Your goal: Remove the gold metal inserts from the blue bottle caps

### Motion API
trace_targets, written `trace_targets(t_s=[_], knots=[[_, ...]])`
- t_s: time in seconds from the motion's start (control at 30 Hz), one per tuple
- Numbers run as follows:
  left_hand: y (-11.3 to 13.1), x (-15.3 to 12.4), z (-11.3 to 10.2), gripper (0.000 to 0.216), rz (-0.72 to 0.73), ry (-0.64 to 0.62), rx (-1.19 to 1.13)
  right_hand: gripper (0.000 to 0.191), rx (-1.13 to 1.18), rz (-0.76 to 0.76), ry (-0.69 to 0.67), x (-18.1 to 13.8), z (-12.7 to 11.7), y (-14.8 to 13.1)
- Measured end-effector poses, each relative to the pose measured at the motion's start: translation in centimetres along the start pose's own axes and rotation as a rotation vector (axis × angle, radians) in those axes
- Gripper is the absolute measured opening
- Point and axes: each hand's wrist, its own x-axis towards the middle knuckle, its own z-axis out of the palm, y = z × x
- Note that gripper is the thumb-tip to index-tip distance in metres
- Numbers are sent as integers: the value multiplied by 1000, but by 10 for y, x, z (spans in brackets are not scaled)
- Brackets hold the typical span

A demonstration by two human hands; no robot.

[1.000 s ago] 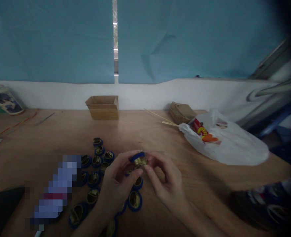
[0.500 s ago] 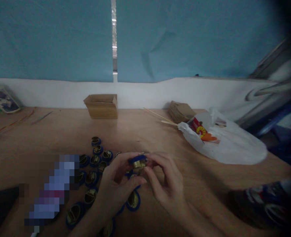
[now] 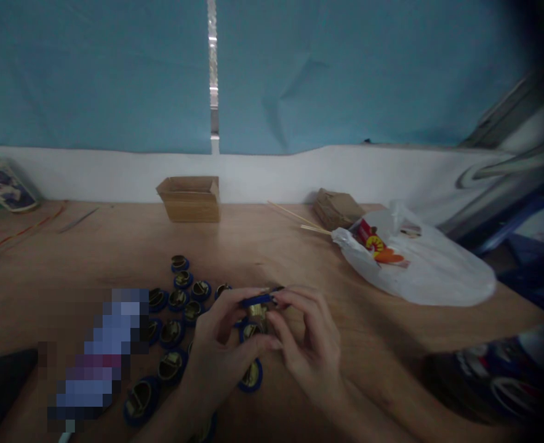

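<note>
Between both hands, near the lower middle, is a round blue-rimmed piece with a gold-coloured metal fitting under it. My left hand pinches its left side, thumb below and fingers behind. From the right, my right hand has fingertips and thumb closed on the other side of the same piece. Several like pieces lie loose on the table, such as one left of my left hand and another between my wrists. They show gold-coloured insides with a bar or clip across. My left forearm partly hides some of them.
An open cardboard box stands by the wall. To the right lie a brown paper packet, thin sticks and a white plastic bag. A dark bottle is near right. A blurred-out bluish object lies left.
The blue-rimmed piece has tilted in my fingers, so its rim now appears flatter and more edge-on. Both hands stay in nearly the same place.
</note>
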Motion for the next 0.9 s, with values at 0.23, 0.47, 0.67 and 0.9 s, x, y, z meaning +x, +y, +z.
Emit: trace_targets(t_s=[0.23,0.47,0.67,0.9], knots=[[-2,1,-2,50,5,12,37,28,40,26,3,-4,3,-1],[-7,1,-7,52,18,-27,145,15,21,83,-82,4,3,2],[-6,2,-9,50,30,-43,217,13,80,126,-199,9,-2,6],[-1,2,-7,43,15,-9,309,11,90,159,-270,7,1,5]])
